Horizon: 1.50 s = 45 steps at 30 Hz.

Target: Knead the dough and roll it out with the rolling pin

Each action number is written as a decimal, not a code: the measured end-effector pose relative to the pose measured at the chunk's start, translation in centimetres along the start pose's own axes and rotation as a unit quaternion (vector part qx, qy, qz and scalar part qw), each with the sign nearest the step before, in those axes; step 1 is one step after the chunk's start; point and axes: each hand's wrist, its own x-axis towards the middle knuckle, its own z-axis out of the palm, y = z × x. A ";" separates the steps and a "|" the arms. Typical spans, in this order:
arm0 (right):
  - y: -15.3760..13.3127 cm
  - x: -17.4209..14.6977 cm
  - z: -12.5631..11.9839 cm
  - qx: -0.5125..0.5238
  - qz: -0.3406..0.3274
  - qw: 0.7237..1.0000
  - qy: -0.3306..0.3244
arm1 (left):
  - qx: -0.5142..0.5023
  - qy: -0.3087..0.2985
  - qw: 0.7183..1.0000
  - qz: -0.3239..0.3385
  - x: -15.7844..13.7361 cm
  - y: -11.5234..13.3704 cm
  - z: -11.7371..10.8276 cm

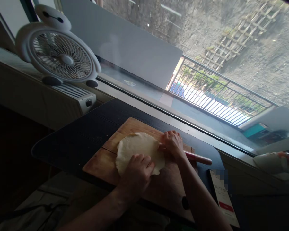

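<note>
A flat, roughly round sheet of pale dough (136, 146) lies on a wooden cutting board (100, 162). My left hand (139, 170) rests on the dough's near side with its fingers curled and close together; what lies under the fingertips is hidden. At the dough's right edge, my right hand (173, 142) is closed over a rolling pin (198, 158). One end of the pin reaches the dough's edge, and the other sticks out to the right past the board. My palm covers its middle.
The board lies on a dark table (69, 144) beside a large window. A phone (223, 199) lies at the table's right edge. At the left, a white fan (65, 59) stands on a radiator (73, 91). A pale rounded object (269, 162) is at the far right.
</note>
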 end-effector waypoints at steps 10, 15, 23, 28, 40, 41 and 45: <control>-1.9 -7.9 0.3 0.046 -0.114 0.991 0.060 | -0.059 -0.033 0.997 -0.036 0.1 -0.3 -0.1; -1.7 -2.4 0.4 0.057 -0.037 0.998 0.004 | -0.058 -0.040 0.997 -0.039 0.0 -0.3 -0.1; -1.7 -1.6 1.0 0.053 -0.030 0.998 -0.012 | -0.068 -0.035 0.997 -0.034 0.1 -0.3 -0.2; -1.7 -8.1 1.2 0.015 -0.090 0.995 0.033 | -0.082 -0.027 0.995 -0.040 0.0 -0.5 0.1; -1.8 -1.7 1.0 0.072 -0.032 0.997 -0.013 | -0.072 -0.037 0.996 -0.046 -0.1 -0.3 -0.2; -1.8 -3.8 1.1 0.057 -0.052 0.997 0.001 | -0.073 -0.032 0.996 -0.047 -0.1 -0.3 0.0; -1.6 -6.4 1.2 0.026 -0.099 0.994 0.039 | -0.063 -0.015 0.997 -0.037 0.2 -0.1 0.5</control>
